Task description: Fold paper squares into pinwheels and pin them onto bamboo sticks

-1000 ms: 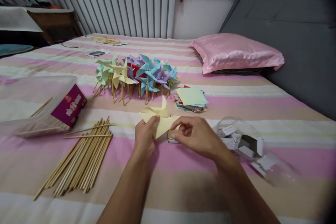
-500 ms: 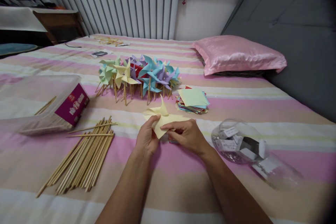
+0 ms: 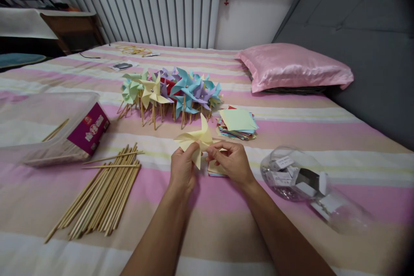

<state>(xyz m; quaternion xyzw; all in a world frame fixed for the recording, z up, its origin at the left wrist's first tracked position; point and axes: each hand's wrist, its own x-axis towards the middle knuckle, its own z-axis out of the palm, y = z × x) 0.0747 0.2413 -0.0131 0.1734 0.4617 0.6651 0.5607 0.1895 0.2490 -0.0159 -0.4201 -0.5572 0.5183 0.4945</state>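
Left hand: the left hand point(image 3: 182, 167) is raised just above the bed point(image 3: 226, 220), thumb and fingers pinched on the left part of a pale yellow paper pinwheel point(image 3: 196, 141).
Right hand: the right hand point(image 3: 230, 162) sits just beside the left, its fingertips closed on the right side of the same paper near its middle.
Pinwheel: it is held between the two hands, above their knuckles, with one folded tip pointing up and another hanging down between the thumbs; it is clear of the bed.
Hands together: they are close, almost touching, both clamped on the paper.
Under the right hand: a small stack of coloured sheets point(image 3: 216, 170) lies on the bed, partly hidden by the fingers.
Ahead: a cluster of finished pinwheels point(image 3: 171, 90) on sticks lies beyond the hands, with a pile of coloured paper squares point(image 3: 237, 123) to its right.
Left side: loose wooden sticks point(image 3: 100, 194) lie in a bundle near the left forearm; past them is a clear box point(image 3: 48, 127) with a purple label.
Right side: a clear plastic jar point(image 3: 293, 172) lies on its side, well apart from the right hand.
Far right: a pink pillow point(image 3: 293, 67) rests against the grey headboard.
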